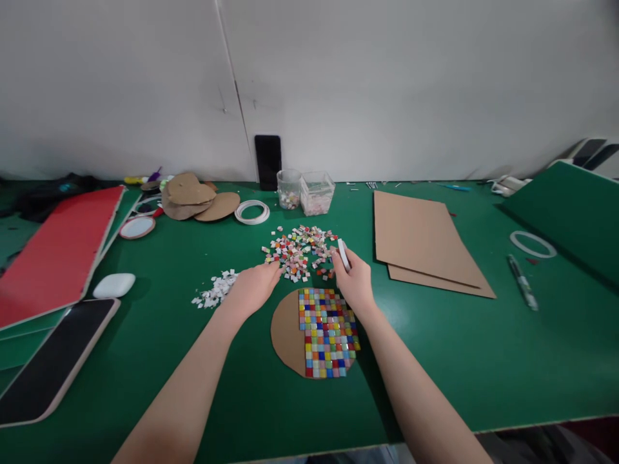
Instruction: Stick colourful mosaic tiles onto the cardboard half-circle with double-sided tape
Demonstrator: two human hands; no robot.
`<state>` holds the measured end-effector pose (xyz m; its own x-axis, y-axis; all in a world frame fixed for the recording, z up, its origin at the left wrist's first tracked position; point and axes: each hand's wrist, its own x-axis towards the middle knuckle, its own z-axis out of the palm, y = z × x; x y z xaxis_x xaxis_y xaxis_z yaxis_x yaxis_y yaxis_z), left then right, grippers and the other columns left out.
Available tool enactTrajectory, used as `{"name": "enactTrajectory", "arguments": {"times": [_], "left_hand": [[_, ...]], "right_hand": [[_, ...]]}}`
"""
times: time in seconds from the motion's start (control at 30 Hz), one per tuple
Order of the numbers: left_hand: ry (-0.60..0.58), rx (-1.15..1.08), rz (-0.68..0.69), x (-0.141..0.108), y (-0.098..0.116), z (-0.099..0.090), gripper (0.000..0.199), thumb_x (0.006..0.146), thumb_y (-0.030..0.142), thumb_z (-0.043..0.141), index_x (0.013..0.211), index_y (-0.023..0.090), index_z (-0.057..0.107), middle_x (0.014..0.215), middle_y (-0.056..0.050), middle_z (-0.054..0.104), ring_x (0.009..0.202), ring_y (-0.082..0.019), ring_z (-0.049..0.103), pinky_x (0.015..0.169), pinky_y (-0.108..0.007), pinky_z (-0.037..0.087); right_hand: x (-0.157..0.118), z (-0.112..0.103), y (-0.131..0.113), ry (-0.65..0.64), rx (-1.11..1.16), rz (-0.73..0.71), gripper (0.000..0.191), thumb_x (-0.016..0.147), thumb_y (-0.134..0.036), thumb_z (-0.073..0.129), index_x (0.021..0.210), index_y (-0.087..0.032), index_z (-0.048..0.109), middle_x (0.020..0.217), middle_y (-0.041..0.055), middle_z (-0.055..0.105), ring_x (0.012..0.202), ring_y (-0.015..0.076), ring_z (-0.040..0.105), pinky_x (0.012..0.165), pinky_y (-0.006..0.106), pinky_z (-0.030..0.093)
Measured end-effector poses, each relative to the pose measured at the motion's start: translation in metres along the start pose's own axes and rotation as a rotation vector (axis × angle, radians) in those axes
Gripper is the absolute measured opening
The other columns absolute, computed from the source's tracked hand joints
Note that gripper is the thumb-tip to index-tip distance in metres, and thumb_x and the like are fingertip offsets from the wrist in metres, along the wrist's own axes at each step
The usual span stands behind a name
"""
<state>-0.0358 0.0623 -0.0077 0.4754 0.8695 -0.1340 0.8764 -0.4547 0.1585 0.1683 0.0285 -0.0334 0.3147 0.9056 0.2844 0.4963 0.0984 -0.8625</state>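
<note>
My left hand (255,285) reaches to the near left edge of a pile of small coloured mosaic tiles (294,254). Its fingers are pressed together, and whatever may be between them is hidden. A slim white stick-like tool (343,255) stands upright in my right hand (355,278), which is closed around it at the pile's right side. Just below both hands lies a round cardboard disc (287,335). Rows of glossy square tiles (329,335) cover its middle and right part, while bare cardboard shows on the left. White paper bits (216,290) are scattered left of my left hand.
Two clear containers (316,193) stand at the back by a phone (268,161). Cardboard discs (188,196) and a white ring (252,212) lie back left. Cardboard sheets (420,238) and a pen (522,282) are on the right. Another phone (58,357) lies at left.
</note>
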Motion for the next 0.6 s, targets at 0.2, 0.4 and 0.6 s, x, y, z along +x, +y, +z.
{"name": "enactTrajectory", "arguments": {"times": [0.2,0.4,0.6], "left_hand": [[0.025,-0.033,-0.023,0.0,0.0,-0.001,0.033,0.093,0.033,0.027,0.079,0.017,0.052,0.066,-0.006,0.059,0.054,-0.016,0.054,0.043,-0.024,0.027],[0.115,-0.199,-0.009,-0.004,0.009,-0.009,0.032,0.092,0.034,0.027,0.07,0.019,0.044,0.055,0.0,0.049,0.046,-0.012,0.044,0.043,-0.025,0.024],[0.159,-0.433,-0.012,-0.007,0.017,-0.014,0.032,0.092,0.035,0.029,0.064,0.021,0.034,0.052,0.002,0.043,0.042,-0.01,0.038,0.044,-0.026,0.021]], "right_hand": [[0.0,-0.001,-0.002,0.013,0.044,0.035,0.026,0.085,-0.04,0.045,0.073,-0.019,0.055,0.05,-0.0042,0.043,0.042,0.0112,0.039,0.041,0.023,0.031],[0.004,-0.005,-0.011,0.048,0.378,0.198,0.025,0.078,-0.041,0.056,0.091,-0.02,0.053,0.049,-0.0074,0.043,0.04,0.0115,0.046,0.041,0.023,0.038],[0.012,-0.019,-0.015,0.001,0.86,0.298,0.025,0.074,-0.042,0.06,0.071,-0.022,0.044,0.059,-0.0053,0.041,0.054,0.0111,0.05,0.051,0.024,0.042]]}}
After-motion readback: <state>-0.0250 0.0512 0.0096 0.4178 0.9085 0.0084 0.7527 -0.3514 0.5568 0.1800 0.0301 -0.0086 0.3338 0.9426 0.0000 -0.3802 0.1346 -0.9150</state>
